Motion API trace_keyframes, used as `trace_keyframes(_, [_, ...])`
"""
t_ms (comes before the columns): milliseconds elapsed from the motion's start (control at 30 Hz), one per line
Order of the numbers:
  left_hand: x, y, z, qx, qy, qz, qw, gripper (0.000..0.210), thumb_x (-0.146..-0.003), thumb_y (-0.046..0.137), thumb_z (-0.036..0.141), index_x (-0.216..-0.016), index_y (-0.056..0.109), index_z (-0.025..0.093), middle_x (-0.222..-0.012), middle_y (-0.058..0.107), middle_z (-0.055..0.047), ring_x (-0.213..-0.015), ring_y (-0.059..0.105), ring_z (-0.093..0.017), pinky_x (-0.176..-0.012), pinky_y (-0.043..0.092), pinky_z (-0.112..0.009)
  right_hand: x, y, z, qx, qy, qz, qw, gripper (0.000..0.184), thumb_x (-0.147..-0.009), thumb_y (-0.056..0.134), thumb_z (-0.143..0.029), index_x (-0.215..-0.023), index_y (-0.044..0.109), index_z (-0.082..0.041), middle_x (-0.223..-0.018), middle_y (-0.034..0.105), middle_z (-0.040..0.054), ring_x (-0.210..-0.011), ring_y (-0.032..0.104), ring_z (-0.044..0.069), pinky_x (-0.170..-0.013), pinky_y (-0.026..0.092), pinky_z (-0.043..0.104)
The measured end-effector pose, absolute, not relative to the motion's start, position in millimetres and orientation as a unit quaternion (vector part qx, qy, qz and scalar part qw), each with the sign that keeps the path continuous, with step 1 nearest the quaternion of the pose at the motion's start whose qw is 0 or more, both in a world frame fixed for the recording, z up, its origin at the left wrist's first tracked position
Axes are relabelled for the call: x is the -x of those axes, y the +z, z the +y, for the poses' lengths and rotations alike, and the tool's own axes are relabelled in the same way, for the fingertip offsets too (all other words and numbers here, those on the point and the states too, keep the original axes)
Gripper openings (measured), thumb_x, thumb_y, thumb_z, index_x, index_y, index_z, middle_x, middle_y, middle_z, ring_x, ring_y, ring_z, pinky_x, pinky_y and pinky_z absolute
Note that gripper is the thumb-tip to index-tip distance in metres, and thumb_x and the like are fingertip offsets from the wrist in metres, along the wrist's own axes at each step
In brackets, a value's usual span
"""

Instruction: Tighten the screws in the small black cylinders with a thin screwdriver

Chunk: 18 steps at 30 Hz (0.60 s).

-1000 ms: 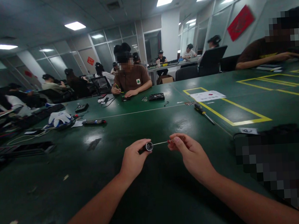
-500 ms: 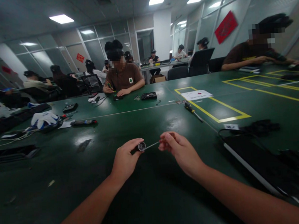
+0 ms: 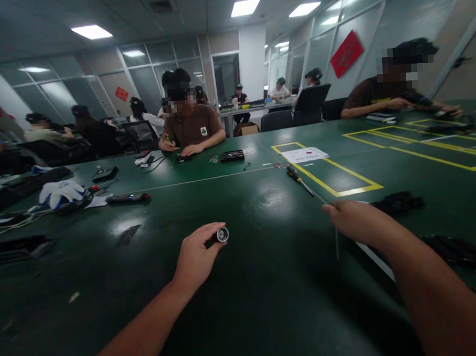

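My left hand (image 3: 196, 255) is closed around a short dark cylinder with a silver ringed end (image 3: 222, 235). That round end faces me, and I can see small parts inside it; the rest is hidden by my fingers and palm. Off to the right, my right hand (image 3: 357, 221) is closed on a thin metal rod (image 3: 337, 244), which points down toward the table. Whatever handle the rod has is hidden in the hand. Beyond this hand lies a screwdriver (image 3: 298, 178) with a yellow and black handle.
A dark flat device with a pale edge (image 3: 376, 262) lies under my right forearm. White gloves (image 3: 61, 193), cables and a dark tool (image 3: 128, 198) are at the left. A paper sheet (image 3: 304, 155) overlaps yellow tape (image 3: 359, 188). Across the green table (image 3: 244, 285), a co-worker (image 3: 194, 129) handles small parts.
My right hand has moved away to the right with the rod, which has swung from sideways to pointing down. My left hand still holds the cylinder in about the same place.
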State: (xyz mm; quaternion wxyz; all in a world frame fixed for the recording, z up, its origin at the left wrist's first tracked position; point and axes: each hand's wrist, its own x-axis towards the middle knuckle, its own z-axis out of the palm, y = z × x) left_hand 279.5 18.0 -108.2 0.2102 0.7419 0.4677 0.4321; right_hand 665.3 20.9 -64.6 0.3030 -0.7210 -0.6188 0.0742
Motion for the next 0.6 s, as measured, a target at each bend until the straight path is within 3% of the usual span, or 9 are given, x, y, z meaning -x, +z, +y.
trace_keyframes(67, [-279.4,-108.8,18.1,-0.742,0.432,0.467,0.211,0.040,-0.083,0.074,0.015,-0.121,0.074,0.028,-0.125,0.073,-0.003,-0.117,0.068,-0.024,-0.111,0.052,-0.050,-682.8,-71.1,27.3,0.742,0.094,-0.636,0.190,0.047,-0.087,0.063,-0.053,-0.049,0.060,-0.025,-0.055,0.066,0.0132,-0.054,0.066,0.029,-0.058,0.050,0.045])
trace_keyframes(233, [-278.0,-110.3,18.7,-0.745,0.439,0.461,0.200,0.038,-0.084,0.074,0.017,-0.121,0.074,0.028,-0.124,0.074,-0.004,-0.117,0.069,-0.025,-0.110,0.053,-0.051,-678.8,-57.3,24.1,0.738,0.115,-0.652,0.132,0.054,-0.095,0.055,-0.048,-0.046,0.059,-0.025,-0.051,0.063,0.0123,-0.048,0.062,0.026,-0.052,0.047,0.041])
trace_keyframes(333, [-277.7,-110.2,19.1,-0.745,0.437,0.463,0.197,0.039,-0.084,0.074,0.017,-0.121,0.074,0.028,-0.125,0.073,-0.004,-0.118,0.069,-0.025,-0.110,0.053,-0.050,-655.0,-35.6,12.8,0.776,0.049,-0.603,0.178,0.044,-0.095,0.057,-0.043,-0.056,0.063,-0.023,-0.064,0.069,0.0153,-0.057,0.064,0.028,-0.060,0.045,0.044])
trace_keyframes(433, [-278.4,-110.2,20.0,-0.745,0.433,0.465,0.203,0.039,-0.084,0.075,0.016,-0.121,0.074,0.028,-0.124,0.073,-0.003,-0.117,0.069,-0.024,-0.109,0.054,-0.049,-619.4,-12.6,-2.4,0.754,0.034,-0.608,0.246,0.042,-0.093,0.060,-0.050,-0.061,0.065,-0.023,-0.062,0.068,0.0122,-0.052,0.058,0.024,-0.057,0.040,0.041])
trace_keyframes(600, [-279.2,-112.0,22.2,-0.735,0.439,0.474,0.207,0.041,-0.081,0.077,0.014,-0.119,0.075,0.027,-0.121,0.074,-0.003,-0.112,0.070,-0.024,-0.104,0.057,-0.045,-553.8,11.2,-16.2,0.583,0.173,-0.694,0.385,0.037,-0.094,0.057,-0.053,-0.074,0.070,-0.024,-0.067,0.070,0.0059,-0.062,0.063,0.022,-0.058,0.043,0.034])
